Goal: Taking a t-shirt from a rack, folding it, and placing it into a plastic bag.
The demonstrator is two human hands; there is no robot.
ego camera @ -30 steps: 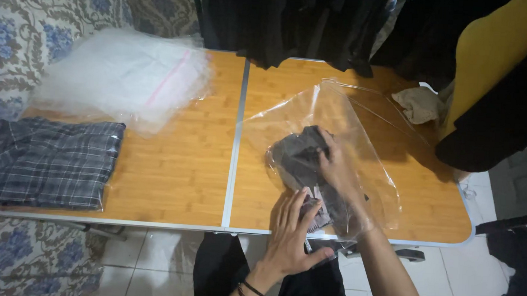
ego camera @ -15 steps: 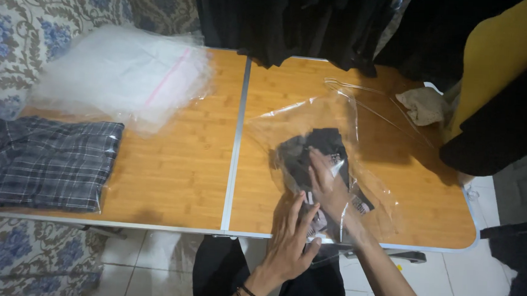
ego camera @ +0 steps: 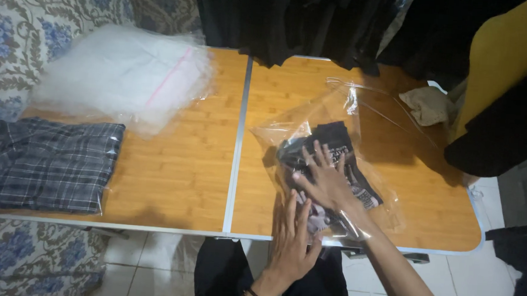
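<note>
Watching from the head view, I see the right hand (ego camera: 328,180) inside the clear plastic bag (ego camera: 337,119), fingers spread flat on the dark folded garment (ego camera: 335,147), pressing rather than pinching. That garment sits right of centre in the frame, on the right half of the wooden folding table (ego camera: 178,161). My left hand (ego camera: 293,239) lies open, fingers together, on the bag's mouth at the lower table edge. I judge the main risk is bunching: the garment looks rumpled and could crumple if pushed deeper. The thin film might also tear at the wrist, or the bag could slide off the near edge. A plaid folded shirt (ego camera: 43,163) and a stack of bags (ego camera: 120,77) lie to the left.
</note>
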